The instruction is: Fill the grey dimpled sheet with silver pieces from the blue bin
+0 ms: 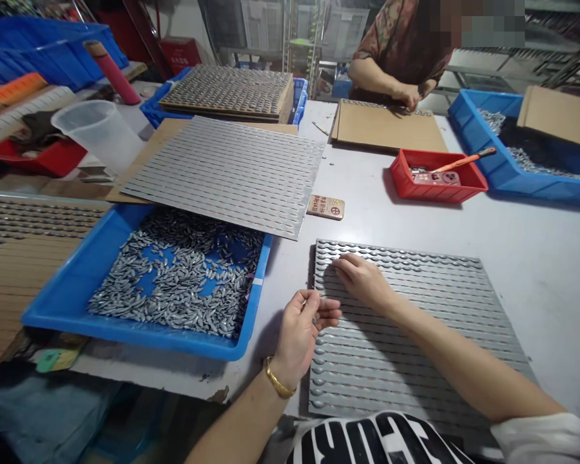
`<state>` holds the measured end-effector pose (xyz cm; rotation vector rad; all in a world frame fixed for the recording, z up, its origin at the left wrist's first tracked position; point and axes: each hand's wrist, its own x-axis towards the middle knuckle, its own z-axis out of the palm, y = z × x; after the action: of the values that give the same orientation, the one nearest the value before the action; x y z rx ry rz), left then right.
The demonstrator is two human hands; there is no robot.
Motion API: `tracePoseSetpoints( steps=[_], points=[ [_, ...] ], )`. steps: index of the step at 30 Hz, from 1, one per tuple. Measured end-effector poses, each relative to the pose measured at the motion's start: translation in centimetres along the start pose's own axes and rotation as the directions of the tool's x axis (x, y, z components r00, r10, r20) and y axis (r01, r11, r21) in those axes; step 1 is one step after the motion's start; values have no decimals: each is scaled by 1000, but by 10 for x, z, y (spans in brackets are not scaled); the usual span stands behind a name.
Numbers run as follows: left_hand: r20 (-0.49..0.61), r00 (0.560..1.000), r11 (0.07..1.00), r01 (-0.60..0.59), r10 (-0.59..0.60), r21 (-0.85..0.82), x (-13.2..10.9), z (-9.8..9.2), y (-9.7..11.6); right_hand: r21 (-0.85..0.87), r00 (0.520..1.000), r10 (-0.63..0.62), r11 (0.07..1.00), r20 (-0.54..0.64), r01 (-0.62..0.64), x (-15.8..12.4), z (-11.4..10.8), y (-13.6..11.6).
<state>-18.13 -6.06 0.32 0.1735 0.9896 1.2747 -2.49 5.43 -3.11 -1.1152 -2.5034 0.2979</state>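
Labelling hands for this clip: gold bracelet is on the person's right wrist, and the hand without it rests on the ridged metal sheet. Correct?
No. The gold bracelet is on the wrist of the left hand, not the right, as the head view shows. The hand without it, the right hand, does rest on the ridged metal sheet.

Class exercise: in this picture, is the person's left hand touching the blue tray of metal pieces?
Apart. The head view plainly shows a strip of pale tabletop between the left hand and the rim of the blue tray.
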Motion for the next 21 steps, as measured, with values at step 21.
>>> tracePoseSetpoints(
  steps=[21],
  points=[
    [3,985,965,-172,175,197,13,-4,-8,389,995,-91,919,39,69,-22,-28,-49]
  ],
)
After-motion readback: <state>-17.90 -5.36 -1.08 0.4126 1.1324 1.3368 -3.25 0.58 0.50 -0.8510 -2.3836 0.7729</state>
